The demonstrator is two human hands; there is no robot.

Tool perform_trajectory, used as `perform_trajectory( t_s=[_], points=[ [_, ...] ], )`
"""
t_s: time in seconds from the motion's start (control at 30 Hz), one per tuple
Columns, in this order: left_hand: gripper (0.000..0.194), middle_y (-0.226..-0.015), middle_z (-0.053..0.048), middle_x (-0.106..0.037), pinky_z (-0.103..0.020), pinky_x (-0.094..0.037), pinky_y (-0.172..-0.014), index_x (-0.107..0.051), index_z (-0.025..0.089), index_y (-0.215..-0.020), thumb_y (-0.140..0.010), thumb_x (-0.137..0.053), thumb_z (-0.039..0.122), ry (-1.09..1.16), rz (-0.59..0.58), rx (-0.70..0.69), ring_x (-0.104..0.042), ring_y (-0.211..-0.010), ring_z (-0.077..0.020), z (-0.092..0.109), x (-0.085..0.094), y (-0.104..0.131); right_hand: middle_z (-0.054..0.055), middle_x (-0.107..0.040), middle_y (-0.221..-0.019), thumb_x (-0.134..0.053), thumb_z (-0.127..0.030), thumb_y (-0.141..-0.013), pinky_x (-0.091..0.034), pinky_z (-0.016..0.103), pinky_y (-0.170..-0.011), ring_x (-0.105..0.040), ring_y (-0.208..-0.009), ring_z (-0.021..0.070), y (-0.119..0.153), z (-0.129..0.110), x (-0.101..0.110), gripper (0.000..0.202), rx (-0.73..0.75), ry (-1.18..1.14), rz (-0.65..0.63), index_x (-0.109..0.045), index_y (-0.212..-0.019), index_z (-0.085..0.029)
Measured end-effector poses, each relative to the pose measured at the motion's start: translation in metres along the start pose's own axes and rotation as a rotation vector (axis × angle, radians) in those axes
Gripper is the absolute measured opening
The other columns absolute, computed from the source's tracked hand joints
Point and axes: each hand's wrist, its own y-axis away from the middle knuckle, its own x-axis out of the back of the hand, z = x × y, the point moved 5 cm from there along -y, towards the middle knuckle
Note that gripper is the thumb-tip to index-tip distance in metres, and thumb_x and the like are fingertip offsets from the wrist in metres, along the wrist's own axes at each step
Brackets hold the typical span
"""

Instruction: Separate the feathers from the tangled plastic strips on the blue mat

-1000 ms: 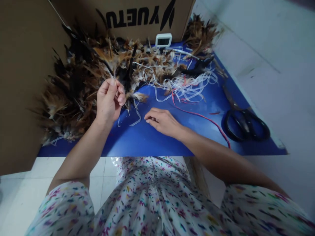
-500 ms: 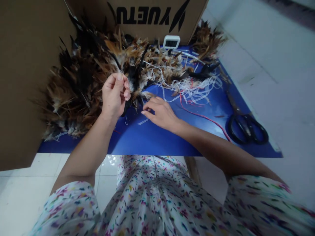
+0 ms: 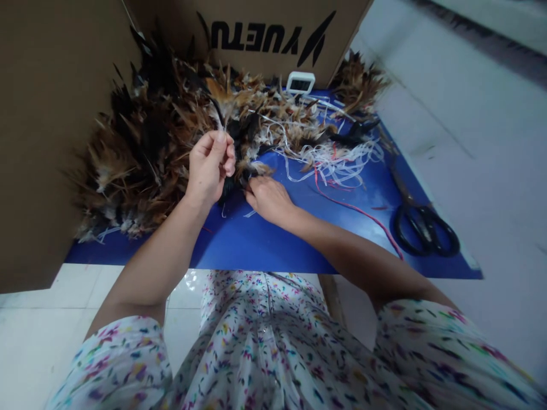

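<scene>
My left hand [image 3: 208, 165] is closed in a pinch, thumb against the bent fingers. From the top of that pinch a slim dark feather [image 3: 219, 114] with white fluff at its base sticks up. My right hand [image 3: 271, 199] rests low over the blue tabletop [image 3: 282, 250], its fingers curled in at the edge of some brown and black feathers [image 3: 256, 169]. Its fingertips are partly hidden, so what they grip cannot be made out. Behind and left of both hands lies a large heap of brown and black feathers [image 3: 145, 136].
A cardboard box [image 3: 256, 65] stands behind the heap, with another cardboard panel [image 3: 38, 142] at left. A small white digital display [image 3: 300, 83] sits near the box. To the right are tangled white ribbons [image 3: 342, 162], a red cord [image 3: 363, 212] and black-handled scissors [image 3: 425, 230].
My right hand has moved slightly left and its fingers have curled down among the feathers. My left hand keeps its pinch. The whole view has shifted a little.
</scene>
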Motion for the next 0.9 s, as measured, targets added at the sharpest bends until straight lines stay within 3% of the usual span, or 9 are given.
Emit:
perform_trajectory(
  t_s=[0.1, 0.23, 0.33, 0.43, 0.57, 0.67, 0.77, 0.9],
  points=[
    [0.022, -0.058, 0.006, -0.050, -0.015, -0.027, -0.040, -0.058, 0.020, -0.078, -0.088, -0.070, 0.034, -0.007, -0.021, -0.014, -0.044, -0.041, -0.0026, 0.000, 0.000, -0.001, 0.013, -0.069, -0.099, -0.052, -0.021, -0.094, -0.049, 0.037, -0.079, -0.063, -0.091, 0.0242, -0.002, 0.013, 0.007, 0.017, -0.008, -0.120, 0.090, -0.067, -0.097, -0.013],
    [0.024, -0.056, 0.006, -0.051, -0.014, -0.027, -0.039, -0.057, 0.019, -0.074, -0.088, -0.071, 0.033, -0.020, -0.042, -0.036, -0.043, -0.040, -0.0026, 0.000, -0.001, -0.002, 0.011, -0.066, -0.107, -0.053, -0.014, -0.089, -0.049, 0.037, -0.085, -0.061, -0.095, 0.0229, -0.015, 0.030, 0.018, 0.023, -0.018, -0.145, 0.253, -0.065, -0.109, -0.016],
    [0.025, -0.057, 0.006, -0.052, -0.015, -0.029, -0.039, -0.056, 0.019, -0.072, -0.087, -0.072, 0.031, -0.028, -0.029, -0.020, -0.044, -0.040, -0.0026, 0.000, 0.000, -0.001, 0.015, -0.063, -0.119, -0.055, -0.015, -0.090, -0.047, 0.040, -0.092, -0.060, -0.106, 0.0269, -0.034, 0.030, 0.016, 0.031, 0.057, -0.080, 0.215, -0.065, -0.119, -0.015],
    [0.025, -0.057, 0.006, -0.053, -0.015, -0.031, -0.039, -0.056, 0.018, -0.072, -0.087, -0.072, 0.030, -0.051, -0.022, -0.010, -0.044, -0.040, -0.0029, -0.001, 0.001, -0.001, 0.015, -0.065, -0.114, -0.053, -0.018, -0.093, -0.046, 0.038, -0.094, -0.061, -0.106, 0.0263, -0.052, 0.029, 0.013, 0.025, 0.108, -0.129, 0.159, -0.071, -0.110, -0.014],
    [0.026, -0.056, 0.006, -0.053, -0.014, -0.031, -0.038, -0.055, 0.018, -0.072, -0.087, -0.072, 0.030, -0.077, -0.031, -0.021, -0.044, -0.040, -0.0024, -0.002, 0.002, -0.003, 0.008, -0.070, -0.094, -0.059, -0.017, -0.089, -0.047, 0.034, -0.087, -0.063, -0.090, 0.0198, -0.062, 0.049, 0.022, 0.017, 0.000, -0.407, 0.272, -0.075, -0.094, -0.014],
    [0.027, -0.056, 0.006, -0.053, -0.014, -0.031, -0.038, -0.055, 0.017, -0.072, -0.087, -0.072, 0.031, -0.086, -0.053, -0.018, -0.043, -0.040, -0.0021, -0.003, 0.000, -0.003, 0.000, -0.063, -0.071, -0.063, -0.019, -0.086, -0.046, 0.029, -0.073, -0.057, -0.070, 0.0135, -0.056, 0.070, 0.031, 0.011, -0.080, -0.711, 0.359, -0.073, -0.081, -0.015],
    [0.027, -0.056, 0.006, -0.052, -0.014, -0.031, -0.038, -0.055, 0.017, -0.072, -0.086, -0.073, 0.031, -0.100, -0.063, 0.005, -0.043, -0.040, -0.0021, -0.005, -0.002, -0.001, -0.004, -0.054, -0.058, -0.066, -0.022, -0.084, -0.040, 0.024, -0.058, -0.048, -0.057, 0.0088, -0.042, 0.083, 0.035, 0.014, -0.191, -1.013, 0.359, -0.069, -0.073, -0.015],
    [0.028, -0.057, 0.007, -0.052, -0.013, -0.031, -0.038, -0.054, 0.017, -0.073, -0.086, -0.073, 0.031, -0.121, -0.076, 0.055, -0.043, -0.040, -0.0019, -0.009, -0.005, 0.003, -0.005, -0.055, -0.061, -0.076, -0.022, -0.075, -0.036, 0.021, -0.050, -0.044, -0.054, 0.0059, -0.018, 0.086, 0.035, 0.011, -0.301, -1.276, 0.293, -0.068, -0.074, -0.016]
  ],
)
